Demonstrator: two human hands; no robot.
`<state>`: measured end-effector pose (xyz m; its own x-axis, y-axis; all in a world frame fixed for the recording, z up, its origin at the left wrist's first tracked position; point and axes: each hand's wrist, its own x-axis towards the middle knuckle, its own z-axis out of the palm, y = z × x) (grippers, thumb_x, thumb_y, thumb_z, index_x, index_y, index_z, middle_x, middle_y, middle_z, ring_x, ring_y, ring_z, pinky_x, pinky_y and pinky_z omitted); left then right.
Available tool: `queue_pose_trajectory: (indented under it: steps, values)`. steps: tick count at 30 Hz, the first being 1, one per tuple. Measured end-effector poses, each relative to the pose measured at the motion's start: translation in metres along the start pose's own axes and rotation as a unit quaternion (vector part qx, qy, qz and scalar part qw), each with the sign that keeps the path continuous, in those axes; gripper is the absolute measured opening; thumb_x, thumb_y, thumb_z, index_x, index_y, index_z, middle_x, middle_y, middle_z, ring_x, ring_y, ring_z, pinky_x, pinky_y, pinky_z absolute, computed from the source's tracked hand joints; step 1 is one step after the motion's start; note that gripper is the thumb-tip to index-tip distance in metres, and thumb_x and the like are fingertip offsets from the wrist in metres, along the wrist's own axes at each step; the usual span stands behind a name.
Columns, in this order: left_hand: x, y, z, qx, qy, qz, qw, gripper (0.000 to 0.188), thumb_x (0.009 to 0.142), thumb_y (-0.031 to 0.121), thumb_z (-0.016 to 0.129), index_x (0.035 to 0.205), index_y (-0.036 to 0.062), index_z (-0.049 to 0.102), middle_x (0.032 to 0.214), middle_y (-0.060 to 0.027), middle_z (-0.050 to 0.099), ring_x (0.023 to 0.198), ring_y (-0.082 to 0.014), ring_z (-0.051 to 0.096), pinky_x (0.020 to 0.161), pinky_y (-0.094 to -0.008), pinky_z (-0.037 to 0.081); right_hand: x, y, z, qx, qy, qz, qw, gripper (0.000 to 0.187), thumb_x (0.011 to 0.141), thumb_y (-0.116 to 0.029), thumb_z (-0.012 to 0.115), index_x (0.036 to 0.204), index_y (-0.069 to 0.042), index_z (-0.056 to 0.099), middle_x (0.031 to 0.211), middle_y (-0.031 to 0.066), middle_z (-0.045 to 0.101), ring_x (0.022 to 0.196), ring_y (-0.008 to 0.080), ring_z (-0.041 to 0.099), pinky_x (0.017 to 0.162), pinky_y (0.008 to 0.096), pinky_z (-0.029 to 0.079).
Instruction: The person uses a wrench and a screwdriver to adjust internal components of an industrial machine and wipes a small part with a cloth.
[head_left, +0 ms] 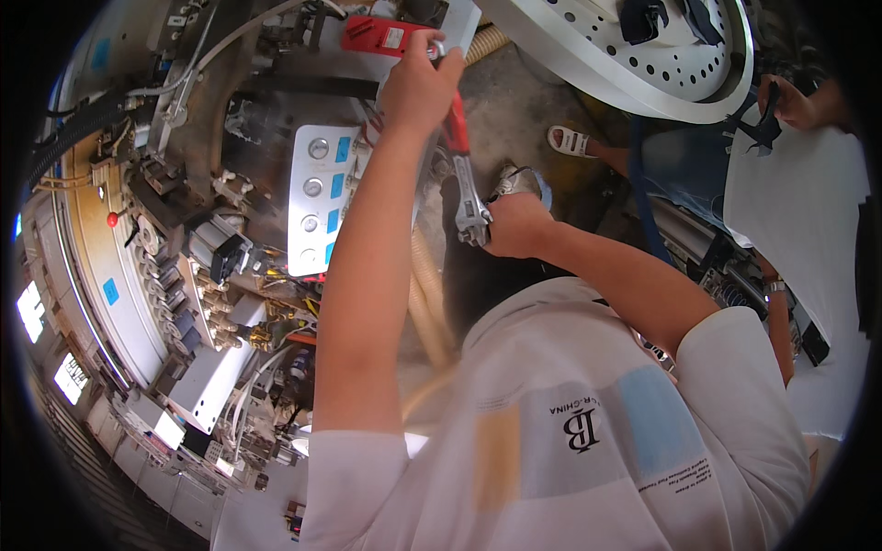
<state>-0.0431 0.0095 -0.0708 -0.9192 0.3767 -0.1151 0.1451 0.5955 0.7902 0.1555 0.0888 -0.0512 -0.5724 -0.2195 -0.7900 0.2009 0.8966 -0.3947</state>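
My left hand (418, 92) is closed at the top, with thumb and fingers pinching a small shiny metal piece (435, 50) whose exact kind I cannot make out. It is right beside a red box-shaped unit (372, 35) with a white label. Lower down, my right hand (517, 226) is curled at the jaw end of an adjustable wrench (469, 188); its fingers are partly hidden. The wrench slants upward, and its red handle (455, 129) reaches toward the underside of my left wrist.
A white panel with several round gauges (312, 187) stands left of my left forearm. A large perforated metal wheel (634, 55) is at the upper right. Another person's hand (792, 103) holds a black strap nearby. Ribbed hoses (427, 294) run along the floor; machinery fills the left.
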Motion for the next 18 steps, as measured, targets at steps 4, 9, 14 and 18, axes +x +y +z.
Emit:
queue_pose_trajectory:
  steps: [4,9,14,18]
  values:
    - [0.012,-0.114,0.023,-0.056,0.018,0.0,0.998,0.029,0.097,0.026,0.062,0.118,0.0067,0.068,0.088,-0.0113,0.069,0.08,-0.0189,0.065,0.073,-0.0338,0.051,-0.02,-0.022,-0.017,0.022,0.003,-0.004,1.0,0.033,0.083,-0.036,0.063,0.091,-0.006,0.075,0.09,0.0186,0.073,0.087,0.0367,0.071,0.08,0.0455,0.056]
    - [-0.061,-0.176,0.011,-0.11,-0.072,-0.196,0.972,0.03,0.103,0.027,0.051,0.114,0.0062,0.07,0.084,-0.008,0.068,0.074,-0.0157,0.063,0.07,-0.031,0.05,-0.027,0.003,-0.042,-0.013,0.132,-0.02,0.991,0.024,0.074,-0.03,0.071,0.089,-0.011,0.072,0.08,0.0152,0.071,0.08,0.0373,0.069,0.075,0.0473,0.055]
    - [-0.205,-0.197,0.047,-0.142,-0.093,-0.205,0.964,0.038,0.108,0.036,0.034,0.119,0.0109,0.061,0.103,-0.0164,0.068,0.096,-0.0364,0.066,0.086,-0.0429,0.05,-0.014,0.011,-0.088,-0.022,0.209,-0.023,0.977,0.02,0.071,-0.021,0.068,0.089,-0.012,0.072,0.079,0.0165,0.07,0.081,0.0378,0.069,0.075,0.0477,0.054]
    - [-0.264,-0.084,0.036,-0.237,-0.153,-0.353,0.892,0.04,0.103,0.03,0.051,0.137,0.0112,0.044,0.103,-0.0198,0.067,0.097,-0.039,0.066,0.089,-0.0452,0.05,0.01,0.019,-0.105,-0.016,0.256,-0.056,0.965,0.021,0.071,-0.019,0.068,0.091,-0.013,0.072,0.08,0.0163,0.07,0.082,0.0381,0.068,0.075,0.049,0.053]
